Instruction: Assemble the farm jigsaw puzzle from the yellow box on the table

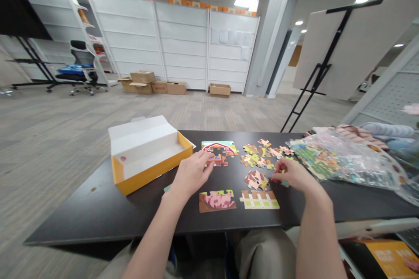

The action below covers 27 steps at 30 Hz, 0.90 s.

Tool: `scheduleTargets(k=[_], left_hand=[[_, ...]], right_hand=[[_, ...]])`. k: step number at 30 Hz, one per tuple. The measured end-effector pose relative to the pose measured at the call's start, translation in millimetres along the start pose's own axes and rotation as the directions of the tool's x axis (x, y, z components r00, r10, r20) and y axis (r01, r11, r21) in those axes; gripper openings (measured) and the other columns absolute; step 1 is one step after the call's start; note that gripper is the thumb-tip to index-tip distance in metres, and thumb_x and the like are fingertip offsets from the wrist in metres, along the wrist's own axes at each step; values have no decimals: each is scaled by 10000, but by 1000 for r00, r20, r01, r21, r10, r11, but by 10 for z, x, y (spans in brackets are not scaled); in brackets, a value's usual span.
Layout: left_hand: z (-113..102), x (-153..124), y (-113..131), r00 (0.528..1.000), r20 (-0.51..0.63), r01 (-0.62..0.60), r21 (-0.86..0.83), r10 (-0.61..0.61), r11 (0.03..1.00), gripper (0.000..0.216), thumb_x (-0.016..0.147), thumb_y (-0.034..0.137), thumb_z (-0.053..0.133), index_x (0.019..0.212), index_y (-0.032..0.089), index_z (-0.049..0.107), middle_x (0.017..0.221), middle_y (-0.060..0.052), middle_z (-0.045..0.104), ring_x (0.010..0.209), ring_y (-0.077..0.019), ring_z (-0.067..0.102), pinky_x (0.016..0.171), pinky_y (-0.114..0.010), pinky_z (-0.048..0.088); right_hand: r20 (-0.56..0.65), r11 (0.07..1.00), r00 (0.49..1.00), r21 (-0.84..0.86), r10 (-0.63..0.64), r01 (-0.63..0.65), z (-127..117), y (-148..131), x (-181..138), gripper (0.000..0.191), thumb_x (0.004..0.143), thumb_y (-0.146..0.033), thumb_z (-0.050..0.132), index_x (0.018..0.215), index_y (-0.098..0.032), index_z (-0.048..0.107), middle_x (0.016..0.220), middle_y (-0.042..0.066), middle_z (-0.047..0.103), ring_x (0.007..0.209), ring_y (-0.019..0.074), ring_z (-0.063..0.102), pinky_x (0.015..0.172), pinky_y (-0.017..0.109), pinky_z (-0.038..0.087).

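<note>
A partly joined barn puzzle (231, 148), with a red roof and a gap in its middle, lies on the black table (144, 213). My left hand (192, 173) rests over its left edge, fingers stretched and the thumb apart. To the right, my right hand (293, 175) is closed in a pinch on a small puzzle piece (275, 179) with red on it; the fingers partly cover it. Between the hands lie a brown-and-pink cluster of joined pieces (256, 179) and several loose pieces (258, 154). Nearer me are a pink pig section (218, 201) and a white fence section (261, 199).
An open yellow box (152, 173) with a white inside stands at the table's left. Plastic-wrapped puzzle pieces (340, 157) lie at the right, beside rolled cloths (388, 129). A green-edged piece (167, 188) shows under my left wrist. An easel-like stand (316, 79) rises beyond the table.
</note>
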State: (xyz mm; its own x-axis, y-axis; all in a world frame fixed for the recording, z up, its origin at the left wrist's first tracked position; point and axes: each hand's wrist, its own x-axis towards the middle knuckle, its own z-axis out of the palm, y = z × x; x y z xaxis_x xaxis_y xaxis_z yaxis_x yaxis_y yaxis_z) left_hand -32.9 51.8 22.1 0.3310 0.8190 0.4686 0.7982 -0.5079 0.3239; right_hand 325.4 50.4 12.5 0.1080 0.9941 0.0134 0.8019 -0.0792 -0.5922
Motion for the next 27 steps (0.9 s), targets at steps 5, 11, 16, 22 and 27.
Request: scheduleTargets(k=[5, 11, 16, 22, 27], left_hand=[[34, 16, 18, 994, -16, 107, -189, -112, 976, 185, 951, 281, 571, 1098, 233, 674, 1113, -27, 743, 900, -189, 722, 781, -296, 546], [172, 47, 81, 982, 121, 191, -577, -148, 794, 250, 881, 334, 655, 1098, 211, 670, 974, -46, 770, 859, -196, 738, 741, -290, 582], [169, 77, 78, 966, 151, 249, -771, -212, 586, 329, 848, 293, 657, 1139, 149, 611, 844, -55, 753, 785, -197, 745, 773, -320, 596], [85, 61, 54, 967, 137, 241, -767, -215, 594, 311, 855, 255, 628, 1150, 156, 625, 833, -37, 740, 772, -186, 735, 762, -310, 586], [76, 35, 50, 971, 127, 226, -763, -202, 605, 324, 861, 253, 623, 1172, 162, 605, 816, -24, 724, 761, -175, 723, 739, -290, 574]], right_hand=[[-274, 941, 959, 298, -76, 159, -7, -432, 1, 306, 689, -431, 766, 849, -199, 647, 800, 50, 691, 679, 182, 645, 584, 282, 496], [5, 662, 985, 741, -171, 111, 497, -1181, -12, 462, 642, -530, 845, 820, -205, 569, 822, 17, 673, 728, 175, 685, 627, 289, 556], [112, 573, 973, 819, -200, 23, 724, -1338, -23, 528, 633, -531, 859, 919, -229, 533, 834, 8, 700, 806, 203, 717, 693, 323, 579], [128, 699, 961, 711, -244, 83, 672, -1276, -22, 428, 763, -526, 745, 1014, -223, 576, 797, 40, 759, 781, 211, 718, 637, 296, 510], [149, 734, 941, 667, -305, 132, 655, -1262, -29, 366, 798, -501, 701, 1002, -207, 622, 791, 49, 765, 771, 209, 709, 640, 300, 492]])
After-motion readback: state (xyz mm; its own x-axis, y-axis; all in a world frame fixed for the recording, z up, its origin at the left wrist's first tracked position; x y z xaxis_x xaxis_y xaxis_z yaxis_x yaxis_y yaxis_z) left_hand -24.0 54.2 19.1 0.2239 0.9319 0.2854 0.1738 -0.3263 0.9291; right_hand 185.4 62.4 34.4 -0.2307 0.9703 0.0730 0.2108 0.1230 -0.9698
